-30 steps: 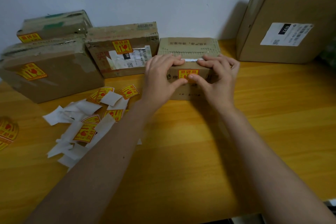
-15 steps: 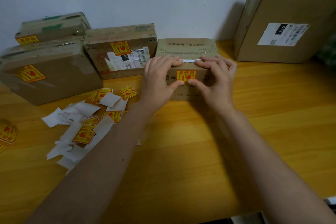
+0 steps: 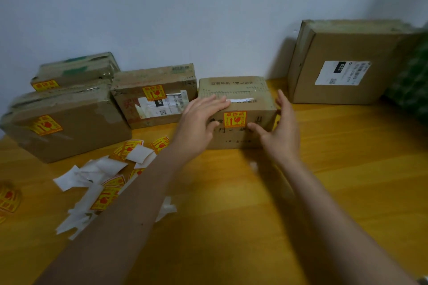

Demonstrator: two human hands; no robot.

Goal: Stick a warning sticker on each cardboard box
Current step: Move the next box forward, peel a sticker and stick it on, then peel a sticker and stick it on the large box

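- Cardboard, brown, small rectangular box (image 3: 238,99) is sitting on the yellow wooden table (image 3: 301,192), back near the pale wall (image 3: 185,7); taking this small box as landmark.
- Yellow-and-red square warning sticker (image 3: 234,119) is lying flat on the small box's front face, just under its top edge.
- Left hand (image 3: 199,120) is resting on the small box's top-left corner, fingers spread and loosely extended, palm over the front left; it is gripping nothing.
- Right hand (image 3: 280,127) is standing at the small box's right edge, fingers straight and open, thumb touching the front face below and right of the sticker; nothing is held.
- Left of the small box: a brown taped cardboard box with a white label (image 3: 155,97), bearing its own sticker, touching or nearly touching it.
- Farther left: two stacked flat brown cardboard boxes (image 3: 67,120), each stickered.
- Right of the small box, well apart: a large brown square cardboard box with a white shipping label (image 3: 345,65), leaning at the wall, showing no sticker.
- Front-left of the small box: loose yellow stickers and white backing papers (image 3: 104,176) are scattered on the table.
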